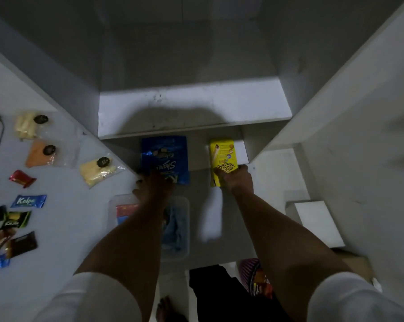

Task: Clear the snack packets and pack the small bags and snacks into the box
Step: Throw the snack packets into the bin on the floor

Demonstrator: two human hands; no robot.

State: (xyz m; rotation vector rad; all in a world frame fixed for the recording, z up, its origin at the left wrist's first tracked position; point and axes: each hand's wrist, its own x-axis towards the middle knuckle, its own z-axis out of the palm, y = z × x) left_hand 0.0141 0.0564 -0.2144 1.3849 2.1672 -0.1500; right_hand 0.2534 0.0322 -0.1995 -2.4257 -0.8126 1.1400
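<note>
Blue "Kolpa" wrapper on counter

A pale grey-white table top carries three clear plastic bags of snacks at its far side. Nearer lie small foil-wrapped sweets: a red one, a blue "Kolpa" one and several dark ones.

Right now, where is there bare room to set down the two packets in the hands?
Bare: the gap between the blue packet and yellow box, and the lit shelf above them. The table strip between the cream bag and clear tub is open. Crowded: the table's left edge, with small wrappers.
</note>
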